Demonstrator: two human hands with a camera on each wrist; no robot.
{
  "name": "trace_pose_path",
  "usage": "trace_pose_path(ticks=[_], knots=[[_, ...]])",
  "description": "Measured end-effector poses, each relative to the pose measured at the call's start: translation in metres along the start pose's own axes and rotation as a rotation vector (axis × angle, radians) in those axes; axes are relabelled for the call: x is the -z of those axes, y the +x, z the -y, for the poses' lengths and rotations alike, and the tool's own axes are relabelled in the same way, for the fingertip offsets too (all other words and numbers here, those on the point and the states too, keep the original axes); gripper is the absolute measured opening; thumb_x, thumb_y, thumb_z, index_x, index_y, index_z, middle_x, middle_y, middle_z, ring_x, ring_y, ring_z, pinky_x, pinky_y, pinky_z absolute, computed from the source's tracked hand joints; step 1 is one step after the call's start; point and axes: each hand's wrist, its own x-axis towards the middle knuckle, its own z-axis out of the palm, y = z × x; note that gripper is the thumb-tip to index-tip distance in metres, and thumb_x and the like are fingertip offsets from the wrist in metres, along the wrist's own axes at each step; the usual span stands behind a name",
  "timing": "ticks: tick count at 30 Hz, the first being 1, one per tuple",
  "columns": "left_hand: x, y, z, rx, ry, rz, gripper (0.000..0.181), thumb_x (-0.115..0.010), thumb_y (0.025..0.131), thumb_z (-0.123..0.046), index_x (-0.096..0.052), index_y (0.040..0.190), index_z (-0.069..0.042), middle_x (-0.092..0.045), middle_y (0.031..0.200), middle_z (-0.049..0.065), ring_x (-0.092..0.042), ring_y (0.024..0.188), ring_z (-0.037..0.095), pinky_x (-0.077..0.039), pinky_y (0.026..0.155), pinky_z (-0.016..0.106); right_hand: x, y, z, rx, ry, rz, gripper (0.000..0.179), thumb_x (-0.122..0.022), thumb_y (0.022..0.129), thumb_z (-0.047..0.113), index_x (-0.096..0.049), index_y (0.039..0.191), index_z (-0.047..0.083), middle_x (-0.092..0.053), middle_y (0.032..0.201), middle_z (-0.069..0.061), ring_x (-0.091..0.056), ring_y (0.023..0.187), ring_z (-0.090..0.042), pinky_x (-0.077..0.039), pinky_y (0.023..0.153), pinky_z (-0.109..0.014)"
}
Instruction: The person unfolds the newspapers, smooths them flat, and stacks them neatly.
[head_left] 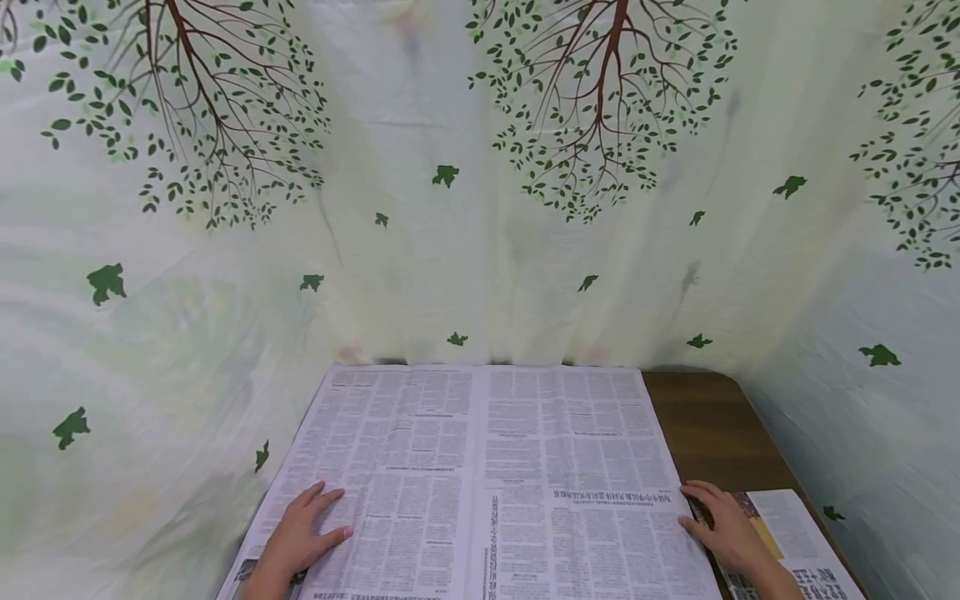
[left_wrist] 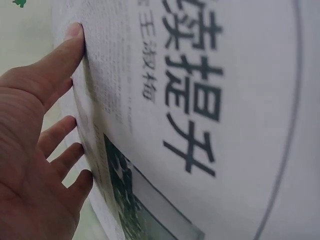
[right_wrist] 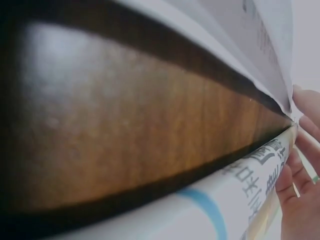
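A large newspaper lies spread over the table, its centre fold running away from me. My left hand rests on its left part with the fingers spread. In the left wrist view, the fingertips of my left hand touch the newspaper, near big dark characters and a printed picture. At the right edge of the sheet is my right hand, fingertips and thumb touching the edge. The right wrist view shows my right hand beside the slightly raised sheet edge and a folded newspaper.
A second folded newspaper with a coloured picture lies under my right wrist, by the table's right edge. Brown wooden tabletop shows at the right. A pale curtain printed with trees and green leaves hangs behind and on both sides.
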Motion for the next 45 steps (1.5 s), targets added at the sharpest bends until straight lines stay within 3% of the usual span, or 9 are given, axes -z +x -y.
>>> trace_pose_path(ticks=[3, 8, 11, 16, 19, 25, 29, 35, 45], knots=[[0.001, -0.002, -0.007, -0.012, -0.028, 0.015, 0.075, -0.082, 0.082, -0.050, -0.061, 0.142, -0.009, -0.041, 0.155, 0.032, -0.037, 0.141, 0.059, -0.039, 0.106, 0.071, 0.000, -0.003, -0.001, 0.010, 0.001, -0.017, 0.057, -0.079, 0.090, 0.034, -0.063, 0.136, 0.004, -0.056, 0.143, -0.023, -0.053, 0.127, -0.051, -0.040, 0.100, -0.072], [-0.006, -0.002, -0.014, -0.005, -0.026, 0.022, 0.062, -0.082, 0.085, -0.036, -0.064, 0.139, -0.011, -0.043, 0.154, 0.030, -0.039, 0.141, 0.057, -0.039, 0.108, 0.070, 0.002, -0.013, -0.002, 0.002, -0.024, -0.032, 0.056, -0.081, 0.087, 0.028, -0.064, 0.134, 0.003, -0.057, 0.140, -0.025, -0.056, 0.123, -0.051, -0.045, 0.096, -0.068], [-0.011, -0.002, -0.017, -0.006, -0.006, 0.005, 0.056, -0.081, 0.086, -0.029, -0.065, 0.137, -0.011, -0.045, 0.153, 0.030, -0.040, 0.141, 0.056, -0.037, 0.110, 0.069, 0.006, -0.020, -0.003, -0.004, -0.036, -0.020, 0.059, -0.081, 0.087, 0.032, -0.063, 0.134, 0.002, -0.060, 0.137, -0.025, -0.056, 0.122, -0.049, -0.049, 0.094, -0.064], [-0.013, -0.005, -0.025, -0.058, -0.005, -0.057, 0.047, -0.077, 0.087, -0.019, -0.068, 0.131, -0.010, -0.051, 0.148, 0.030, -0.045, 0.137, 0.055, -0.038, 0.110, 0.068, 0.010, -0.029, -0.004, -0.036, -0.034, 0.044, 0.064, -0.080, 0.087, 0.043, -0.062, 0.133, 0.002, -0.061, 0.134, -0.026, -0.056, 0.122, -0.052, -0.047, 0.094, -0.065], [-0.016, -0.005, -0.027, -0.069, 0.000, -0.080, 0.046, -0.076, 0.090, -0.029, -0.068, 0.131, -0.009, -0.052, 0.147, 0.029, -0.047, 0.136, 0.055, -0.039, 0.109, 0.067, 0.011, -0.032, -0.002, -0.076, -0.037, 0.078, 0.067, -0.081, 0.085, 0.045, -0.062, 0.134, 0.003, -0.059, 0.135, -0.028, -0.055, 0.122, -0.053, -0.048, 0.094, -0.065], [-0.018, -0.003, -0.034, -0.028, -0.012, -0.073, 0.075, -0.075, 0.086, -0.059, -0.062, 0.140, -0.009, -0.049, 0.151, 0.028, -0.044, 0.138, 0.055, -0.038, 0.109, 0.068, 0.013, -0.038, 0.004, -0.151, -0.075, 0.112, 0.078, -0.081, 0.081, 0.054, -0.061, 0.134, 0.000, -0.061, 0.127, -0.029, -0.058, 0.115, -0.053, -0.051, 0.088, -0.063], [-0.018, -0.003, -0.041, -0.037, -0.035, -0.084, 0.085, -0.077, 0.082, -0.062, -0.056, 0.146, -0.009, -0.045, 0.154, 0.028, -0.041, 0.141, 0.055, -0.037, 0.110, 0.069, 0.013, -0.044, 0.006, -0.192, -0.104, 0.127, 0.081, -0.082, 0.080, 0.057, -0.063, 0.129, -0.004, -0.064, 0.119, -0.023, -0.062, 0.105, -0.046, -0.054, 0.085, -0.058], [-0.025, 0.002, -0.049, -0.074, -0.060, -0.097, 0.094, -0.077, 0.079, -0.067, -0.050, 0.152, -0.015, -0.038, 0.161, 0.022, -0.037, 0.146, 0.050, -0.036, 0.113, 0.068, 0.013, -0.052, 0.006, -0.253, -0.113, 0.144, 0.082, -0.082, 0.079, 0.057, -0.063, 0.125, -0.008, -0.064, 0.117, -0.023, -0.061, 0.106, -0.045, -0.053, 0.089, -0.058], [-0.040, 0.010, -0.072, -0.118, -0.059, -0.096, 0.096, -0.081, 0.072, -0.069, -0.055, 0.148, -0.016, -0.043, 0.160, 0.018, -0.039, 0.147, 0.046, -0.036, 0.115, 0.065, 0.010, -0.055, -0.002, -0.285, -0.105, 0.145, 0.078, -0.080, 0.083, 0.055, -0.065, 0.122, -0.010, -0.063, 0.113, -0.025, -0.062, 0.101, -0.046, -0.054, 0.087, -0.056]])
